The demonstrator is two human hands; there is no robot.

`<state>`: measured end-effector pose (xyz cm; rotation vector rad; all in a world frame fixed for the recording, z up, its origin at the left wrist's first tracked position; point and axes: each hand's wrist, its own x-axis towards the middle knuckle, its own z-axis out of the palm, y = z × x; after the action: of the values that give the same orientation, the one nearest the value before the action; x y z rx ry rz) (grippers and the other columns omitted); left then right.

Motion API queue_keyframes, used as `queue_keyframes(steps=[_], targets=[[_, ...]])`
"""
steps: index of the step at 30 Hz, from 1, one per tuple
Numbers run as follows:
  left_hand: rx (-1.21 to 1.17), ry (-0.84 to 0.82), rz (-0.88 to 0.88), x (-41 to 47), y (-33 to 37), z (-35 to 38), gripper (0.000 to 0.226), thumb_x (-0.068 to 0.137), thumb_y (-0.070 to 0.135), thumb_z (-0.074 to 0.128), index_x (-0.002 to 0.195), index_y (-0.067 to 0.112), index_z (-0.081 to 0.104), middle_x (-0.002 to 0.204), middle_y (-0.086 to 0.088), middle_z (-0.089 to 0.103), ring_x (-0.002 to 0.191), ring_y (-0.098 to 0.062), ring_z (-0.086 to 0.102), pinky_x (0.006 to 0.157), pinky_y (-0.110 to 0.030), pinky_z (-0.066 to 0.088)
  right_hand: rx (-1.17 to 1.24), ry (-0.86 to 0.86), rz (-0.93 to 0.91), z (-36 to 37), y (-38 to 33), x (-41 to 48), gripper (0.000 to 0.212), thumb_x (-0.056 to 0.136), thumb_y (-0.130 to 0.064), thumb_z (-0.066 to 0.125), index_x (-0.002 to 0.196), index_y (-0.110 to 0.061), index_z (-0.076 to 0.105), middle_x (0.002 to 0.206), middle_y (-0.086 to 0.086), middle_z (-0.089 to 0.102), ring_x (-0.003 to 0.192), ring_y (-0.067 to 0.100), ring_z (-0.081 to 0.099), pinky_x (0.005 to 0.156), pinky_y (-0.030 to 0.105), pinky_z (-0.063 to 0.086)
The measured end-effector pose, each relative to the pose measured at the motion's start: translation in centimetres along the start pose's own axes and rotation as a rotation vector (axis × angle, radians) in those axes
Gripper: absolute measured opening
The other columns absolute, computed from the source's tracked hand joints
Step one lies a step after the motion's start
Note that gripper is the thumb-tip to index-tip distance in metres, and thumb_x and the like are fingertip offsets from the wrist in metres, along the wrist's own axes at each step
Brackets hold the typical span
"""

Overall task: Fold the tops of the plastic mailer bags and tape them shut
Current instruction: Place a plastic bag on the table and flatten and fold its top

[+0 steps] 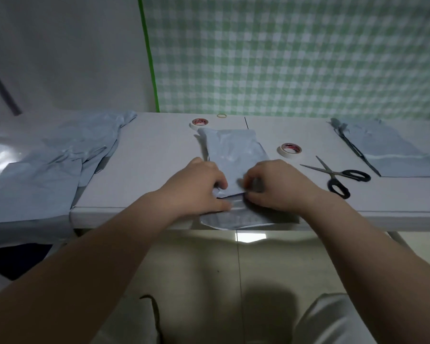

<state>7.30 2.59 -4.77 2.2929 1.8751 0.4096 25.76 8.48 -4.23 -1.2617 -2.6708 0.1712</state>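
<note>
Scissors [333,173] on table [147,165]; rubber band [221,115] far edge.

From the blue-grey bag [233,155] on the white table [154,155], I read: far roll [199,123] at 11 o'clock and near roll [290,150] at 3, both white with red print. Scissors [343,176] at 4 o'clock have black handles and silver blades. There are blue-grey piles, the left pile [60,157] at 9 o'clock and the right pile [392,150] at 3. The cloth [296,53] at 12 is green-and-white check, with a bright green edge [149,58].

My white table [154,170] | before me: mailer bag [233,150] | far tape roll [200,122], near tape roll [291,150] | scissors [338,176] right | left bag pile [60,155], right bag pile [392,150]
</note>
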Motion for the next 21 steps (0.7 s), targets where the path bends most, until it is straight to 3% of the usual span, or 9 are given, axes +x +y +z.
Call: queue_keyframes(steps=[3,6,8,10,13,15,17,19,21], targets=[[0.227,0.051,0.063,-0.2,1.3,0.0,0.032,0.084,0.047,0.057,0.105,0.025,0.066,0.105,0.006,0.057,0.106,-0.017,0.045,0.078,-0.036,0.048,-0.189,0.111,0.014,0.5,-0.1,-0.2,0.021,0.08,-0.024,0.052,0.096,-0.026,0.066,0.098,0.0,0.065,0.092,0.026,0.059,0.066,0.03,0.043],[0.312,0.176,-0.025,0.4,2.2,0.2,0.022,0.088,0.035,0.054,0.101,0.021,0.064,0.102,0.0,0.057,0.101,-0.022,0.05,0.067,-0.033,0.044,-0.237,0.257,0.081,0.2,0.0,-0.2,0.022,0.086,-0.018,0.046,0.099,-0.022,0.063,0.098,0.005,0.065,0.089,0.032,0.059,0.061,0.03,0.036],[0.272,0.272,-0.119,1.1,2.3,-0.3,0.012,0.084,0.014,0.054,0.093,0.016,0.063,0.097,-0.006,0.058,0.096,-0.028,0.056,0.065,-0.034,0.042,-0.223,0.415,0.111,-0.6,-0.1,-0.1,0.019,0.089,-0.014,0.046,0.098,-0.019,0.062,0.094,0.005,0.064,0.085,0.032,0.058,0.059,0.031,0.036],[0.167,0.405,-0.178,1.7,2.1,-1.4,0.019,0.078,0.0,0.052,0.088,0.012,0.063,0.096,-0.011,0.057,0.093,-0.033,0.056,0.066,-0.033,0.038,-0.17,0.56,0.138,-1.7,-0.5,0.1,0.018,0.088,-0.009,0.048,0.098,-0.017,0.062,0.092,0.005,0.063,0.082,0.03,0.057,0.058,0.03,0.037],[0.002,0.574,-0.218,2.2,2.2,-4.6,0.026,0.077,-0.005,0.051,0.091,0.01,0.067,0.096,-0.009,0.056,0.09,-0.026,0.052,0.069,-0.027,0.032,-0.045,0.519,0.287,-3.8,-0.5,0.8,0.027,0.084,-0.004,0.05,0.104,-0.02,0.06,0.1,0.003,0.06,0.088,0.026,0.054,0.06,0.031,0.037],[0.008,0.527,-0.294,2.7,2.3,-6.6,0.02,0.08,-0.001,0.053,0.091,0.011,0.064,0.093,-0.005,0.054,0.085,-0.021,0.049,0.069,-0.027,0.032,0.057,0.423,0.424,-5.2,-0.2,1.4,0.028,0.084,-0.004,0.05,0.102,-0.022,0.062,0.104,0.003,0.06,0.085,0.024,0.052,0.063,0.031,0.037],[-0.001,0.381,-0.431,3.3,2.0,-8.1,0.014,0.081,0.004,0.052,0.089,0.005,0.063,0.09,-0.005,0.061,0.077,-0.023,0.054,0.066,-0.03,0.042,0.149,0.419,0.506,-6.6,-0.2,2.0,0.025,0.086,-0.008,0.048,0.103,-0.02,0.062,0.102,0.004,0.059,0.082,0.023,0.049,0.065,0.031,0.037],[-0.235,0.287,-0.562,4.1,1.6,-9.6,0.02,0.082,-0.001,0.046,0.088,-0.003,0.065,0.081,-0.017,0.066,0.068,-0.032,0.066,0.067,-0.038,0.057,0.249,0.462,0.533,-8.0,-0.6,2.8,0.023,0.089,-0.011,0.044,0.108,-0.014,0.057,0.096,0.005,0.053,0.082,0.023,0.047,0.067,0.032,0.037],[-0.581,0.359,-0.591,5.0,1.6,-11.2,0.019,0.088,-0.005,0.043,0.087,-0.004,0.062,0.078,-0.019,0.063,0.068,-0.035,0.069,0.068,-0.049,0.059,0.382,0.494,0.536,-9.7,-1.2,3.9,0.02,0.09,-0.011,0.041,0.107,-0.011,0.052,0.095,0.004,0.048,0.082,0.024,0.045,0.068,0.03,0.034]])
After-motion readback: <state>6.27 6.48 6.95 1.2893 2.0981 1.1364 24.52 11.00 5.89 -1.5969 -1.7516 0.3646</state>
